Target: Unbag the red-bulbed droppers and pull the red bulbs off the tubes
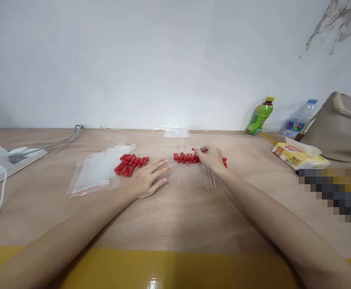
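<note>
My left hand (149, 176) lies flat, fingers spread, its tips on the left end of a row of clear thin tubes (187, 175). Red rubber bulbs (185, 157) line the far side of these tubes. At the right part of the row, my right hand (211, 157) is closed in a pinch, with a red rubber bulb (193, 149) at its fingertips. More red bulbs (225, 162) show just past that hand. Beside my left hand sits a loose pile of red rubber bulbs (130, 162). More clear tubes lie behind the row, partly hidden.
Clear zip bags (92, 172) lie at the left, and another bag (177, 133) rests by the wall. A power strip (27, 158) with cables is far left. At right stand a green bottle (260, 116), a water bottle (301, 118), a tissue pack (298, 155) and a beige bag (334, 132).
</note>
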Demonstrator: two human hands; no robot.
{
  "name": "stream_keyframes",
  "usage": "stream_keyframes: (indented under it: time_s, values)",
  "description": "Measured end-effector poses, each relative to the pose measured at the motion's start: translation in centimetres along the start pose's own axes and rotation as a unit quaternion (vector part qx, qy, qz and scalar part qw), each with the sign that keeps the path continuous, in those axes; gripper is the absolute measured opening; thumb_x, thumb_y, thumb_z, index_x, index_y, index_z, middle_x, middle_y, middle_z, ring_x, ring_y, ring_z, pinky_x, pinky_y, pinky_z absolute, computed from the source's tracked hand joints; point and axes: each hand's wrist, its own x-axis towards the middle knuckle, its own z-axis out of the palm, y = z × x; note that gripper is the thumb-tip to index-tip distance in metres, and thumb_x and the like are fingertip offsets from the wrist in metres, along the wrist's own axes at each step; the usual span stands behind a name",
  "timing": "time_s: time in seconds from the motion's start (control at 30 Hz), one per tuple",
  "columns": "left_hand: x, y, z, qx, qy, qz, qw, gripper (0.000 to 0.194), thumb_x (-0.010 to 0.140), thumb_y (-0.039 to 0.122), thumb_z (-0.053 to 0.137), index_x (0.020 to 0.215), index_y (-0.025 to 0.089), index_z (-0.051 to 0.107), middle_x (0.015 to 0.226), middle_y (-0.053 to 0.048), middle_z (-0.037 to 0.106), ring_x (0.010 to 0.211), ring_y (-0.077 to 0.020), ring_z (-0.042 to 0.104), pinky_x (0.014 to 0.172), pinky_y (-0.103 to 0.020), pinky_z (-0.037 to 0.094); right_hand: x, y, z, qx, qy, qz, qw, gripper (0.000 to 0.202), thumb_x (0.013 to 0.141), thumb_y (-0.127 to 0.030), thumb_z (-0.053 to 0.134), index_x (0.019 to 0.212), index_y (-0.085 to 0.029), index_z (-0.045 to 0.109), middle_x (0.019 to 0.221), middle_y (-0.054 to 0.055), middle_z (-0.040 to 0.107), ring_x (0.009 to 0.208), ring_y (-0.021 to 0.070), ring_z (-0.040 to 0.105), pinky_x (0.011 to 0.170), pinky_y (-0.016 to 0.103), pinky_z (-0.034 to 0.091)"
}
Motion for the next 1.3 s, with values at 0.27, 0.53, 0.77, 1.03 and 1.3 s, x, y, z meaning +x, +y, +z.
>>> stream_keyframes:
  time_s: [0.27,0.53,0.77,1.03,1.3]
  values:
    - [1.5,1.6,1.2,0.04,0.118,0.015,0.992,0.041,0.087,0.023,0.046,0.127,0.015,0.043,0.129,-0.012,0.047,0.126,-0.024,0.036,0.1,-0.042,0.039,-5.7,2.9,-0.8,0.037,0.026,-0.343,0.938,0.01,0.081,-0.028,0.055,0.08,-0.021,0.063,0.077,0.001,0.066,0.079,0.0178,0.052,0.078,0.034,0.034]
    - [2.3,2.8,1.7,0.082,0.153,0.095,0.98,0.014,0.084,0.021,0.053,0.093,0.015,0.062,0.099,-0.006,0.067,0.102,-0.0191,0.059,0.093,-0.036,0.048,-6.8,2.6,-0.5,0.033,0.007,-0.369,0.929,0.012,0.083,-0.026,0.054,0.077,-0.021,0.062,0.07,0.0,0.064,0.072,0.0152,0.051,0.071,0.032,0.029]
    - [2.2,3.0,1.8,0.099,0.139,0.124,0.978,0.013,0.084,0.018,0.052,0.091,0.013,0.062,0.096,-0.006,0.068,0.093,-0.0166,0.063,0.091,-0.034,0.05,-7.3,1.9,0.0,-0.061,0.047,-0.452,0.888,0.027,0.08,-0.037,0.057,0.1,-0.019,0.061,0.092,0.005,0.067,0.085,0.0183,0.054,0.08,0.035,0.03]
    - [2.4,3.4,1.6,0.084,0.141,0.159,0.974,0.01,0.083,0.015,0.052,0.086,0.01,0.06,0.092,-0.008,0.068,0.091,-0.0161,0.063,0.09,-0.032,0.051,-7.3,1.1,0.9,-0.067,0.032,-0.507,0.859,0.017,0.085,-0.025,0.051,0.079,-0.017,0.065,0.067,0.002,0.064,0.071,0.0148,0.051,0.069,0.03,0.037]
    - [2.2,3.5,1.7,0.054,0.152,0.15,0.975,0.009,0.083,0.011,0.051,0.084,0.009,0.059,0.085,-0.009,0.068,0.089,-0.0171,0.064,0.094,-0.037,0.049,-7.1,1.6,0.9,-0.044,0.015,-0.53,0.847,0.016,0.085,-0.02,0.05,0.079,-0.014,0.063,0.068,0.005,0.063,0.071,0.0156,0.05,0.064,0.027,0.044]
